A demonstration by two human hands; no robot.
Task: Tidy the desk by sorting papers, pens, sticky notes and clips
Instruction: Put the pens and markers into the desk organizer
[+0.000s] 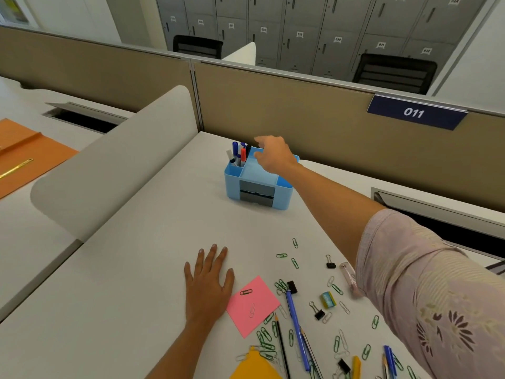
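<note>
Head view shows my right hand (273, 155) stretched out over the blue organizer (259, 192) at the far side of the worktop (136, 269). Its fingers are loosely spread above the open tray, and I see nothing pinched in them. My left hand (208, 283) lies flat with fingers splayed, just beside the pink sticky note (252, 307). The blue pen (296, 324) lies near me among scattered paper clips (281, 255). Its long axis runs almost straight away from me, with the far end by a black binder clip (292, 287). I judge the pen light, stiff and smooth-barrelled, so likely to roll, and I would pinch it mid-barrel. Markers (238, 155) stand upright in the organizer's left compartment.
</note>
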